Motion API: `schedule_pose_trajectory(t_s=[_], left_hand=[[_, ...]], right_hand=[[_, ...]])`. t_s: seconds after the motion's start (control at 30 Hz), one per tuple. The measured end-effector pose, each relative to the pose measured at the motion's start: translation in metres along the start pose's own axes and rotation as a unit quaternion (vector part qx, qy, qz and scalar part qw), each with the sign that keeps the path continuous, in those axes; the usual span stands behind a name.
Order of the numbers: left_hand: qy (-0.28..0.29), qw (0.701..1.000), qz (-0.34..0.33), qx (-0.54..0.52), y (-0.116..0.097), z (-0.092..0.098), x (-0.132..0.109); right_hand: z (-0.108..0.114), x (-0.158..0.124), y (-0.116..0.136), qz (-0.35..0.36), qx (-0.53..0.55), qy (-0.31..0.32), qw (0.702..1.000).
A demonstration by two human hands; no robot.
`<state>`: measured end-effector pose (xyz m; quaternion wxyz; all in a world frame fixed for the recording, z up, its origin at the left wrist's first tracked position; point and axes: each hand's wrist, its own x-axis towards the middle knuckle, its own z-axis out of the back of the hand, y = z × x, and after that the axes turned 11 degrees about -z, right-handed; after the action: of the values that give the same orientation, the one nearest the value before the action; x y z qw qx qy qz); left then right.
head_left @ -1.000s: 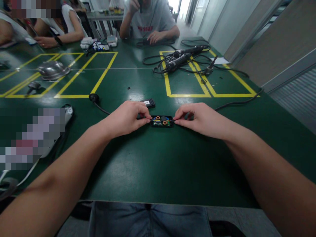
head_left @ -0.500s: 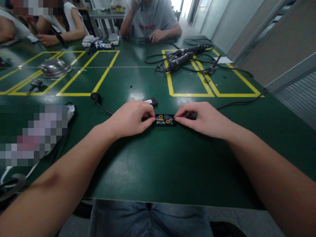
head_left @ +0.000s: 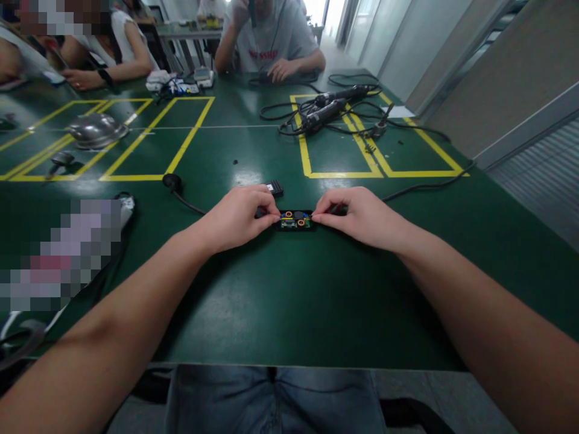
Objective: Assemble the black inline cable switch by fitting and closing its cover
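Observation:
A small open black case lies on the green table, holding a circuit board with copper-ringed coils and a yellow strip. At its left end, my left hand is closed in a pinch, thumb and forefinger on the board's edge. My right hand pinches the opposite end in the same way. Fingertips hide the exact points of contact. Just behind my left hand rests a black ribbed cover with a white label. A black cable with a round plug runs toward my left hand; another cable leads off right.
Black corded tools lie tangled within yellow tape lines at the back right. A metal bowl-shaped part and a small metal piece sit at left. A blurred-out package is near my left forearm. Several people sit across the table.
The whole view has shifted slightly left. Both hands keep their pinch at the ends of the board, with little visible movement against the case.

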<state>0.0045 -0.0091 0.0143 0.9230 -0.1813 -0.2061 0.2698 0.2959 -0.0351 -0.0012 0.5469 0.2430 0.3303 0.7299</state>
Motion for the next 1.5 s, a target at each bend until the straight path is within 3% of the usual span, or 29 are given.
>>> schedule_pose_trajectory(t_s=[0.2,0.37,0.47,0.57,0.7,0.93,1.5], left_hand=[[-0.033,0.999,-0.01,0.036,0.004,-0.005,0.0],[-0.111,0.986,0.074,0.1,0.021,-0.007,-0.002],[-0.111,0.977,0.132,0.124,0.032,-0.009,-0.004],[-0.108,0.975,0.15,0.126,0.036,-0.01,-0.005],[-0.122,0.982,0.109,0.096,0.02,-0.005,-0.003],[-0.059,0.998,-0.022,0.03,-0.008,-0.001,-0.001],[-0.01,0.999,-0.036,0.029,-0.005,-0.005,-0.002]], right_hand=[[-0.004,-0.001,0.0,0.007,-0.007,-0.011,1.0],[-0.009,-0.004,0.002,0.032,-0.023,-0.033,0.999],[-0.011,-0.005,0.003,0.029,-0.028,-0.041,0.998],[-0.012,-0.007,0.004,0.03,-0.042,-0.037,0.998],[-0.012,-0.008,0.002,0.037,-0.047,-0.043,0.997],[-0.007,-0.005,-0.008,0.073,-0.018,-0.052,0.996],[-0.007,-0.009,0.003,0.095,-0.066,-0.06,0.992]])
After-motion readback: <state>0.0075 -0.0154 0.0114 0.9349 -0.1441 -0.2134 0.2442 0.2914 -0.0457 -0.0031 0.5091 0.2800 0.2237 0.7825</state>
